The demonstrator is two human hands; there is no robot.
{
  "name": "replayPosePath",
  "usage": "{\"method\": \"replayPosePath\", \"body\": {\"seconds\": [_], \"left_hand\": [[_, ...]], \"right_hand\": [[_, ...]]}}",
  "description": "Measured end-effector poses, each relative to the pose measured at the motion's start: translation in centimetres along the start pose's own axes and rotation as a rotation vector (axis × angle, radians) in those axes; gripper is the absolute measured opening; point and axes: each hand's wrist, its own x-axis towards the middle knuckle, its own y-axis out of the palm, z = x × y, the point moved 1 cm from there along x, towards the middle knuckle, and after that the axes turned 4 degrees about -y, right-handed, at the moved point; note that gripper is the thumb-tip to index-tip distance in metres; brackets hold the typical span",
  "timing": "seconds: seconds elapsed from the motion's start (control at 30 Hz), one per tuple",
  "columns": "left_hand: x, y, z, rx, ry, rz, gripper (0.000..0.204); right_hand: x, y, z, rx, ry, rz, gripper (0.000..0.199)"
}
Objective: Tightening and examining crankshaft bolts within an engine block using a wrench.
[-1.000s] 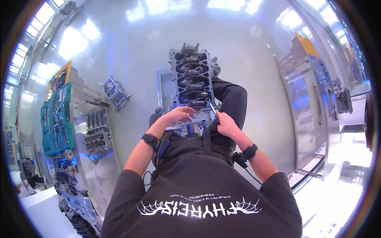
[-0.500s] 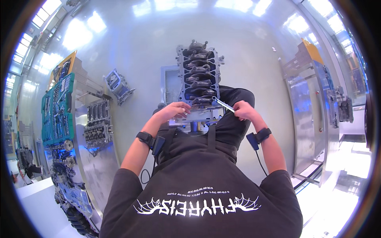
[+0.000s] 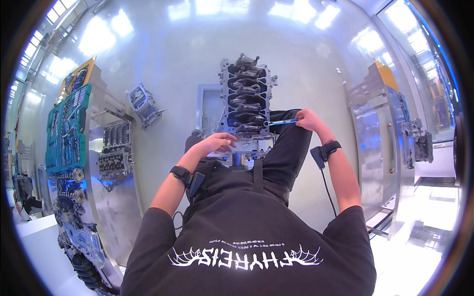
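An engine block stands in front of me, with the crankshaft showing along its open middle. My right hand is closed around one end of a slim, shiny wrench. The wrench lies nearly level, its ring end at the block's near right corner; I cannot tell whether it sits on a bolt. Near the block's near left corner hovers my left hand, empty, its fingers apart and loosely bent. Below the block, part of a metal stand shows between my legs.
On the left bench lie a teal tool case, a cylinder head and several engine parts. A grey metal casting rests on the floor beyond. Another engine part sits at the right bench.
My right hand has moved up and slightly right, swinging the wrench from a slant to nearly level while its ring end stays by the block's corner. My left hand has sunk slightly.
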Motion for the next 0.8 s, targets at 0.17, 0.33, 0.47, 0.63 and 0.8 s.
{"method": "replayPosePath", "body": {"seconds": [0.17, 0.33, 0.47, 0.63, 0.8], "left_hand": [[0.4, 0.4, -0.5, 0.036, -0.039, -0.001, 0.032], [0.5, 0.9, -1.1, 0.038, -0.031, -0.008, 0.031], [1.2, 1.3, -0.9, 0.053, -0.040, -0.014, 0.031], [1.1, 1.2, -0.3, -0.019, -0.028, -0.052, 0.030], [1.1, 1.8, 0.1, 0.012, -0.055, -0.059, 0.029]], "right_hand": [[1.7, -0.6, 0.1, -0.104, -0.023, -0.011, 0.027], [0.8, -1.5, 2.5, -0.097, -0.003, 0.031, 0.032], [0.7, -0.5, 1.5, -0.065, -0.023, -0.084, 0.041], [0.7, 1.0, 0.5, -0.050, -0.057, -0.195, 0.046], [0.5, 2.4, -0.9, 0.138, 0.000, -0.307, 0.045]]}}
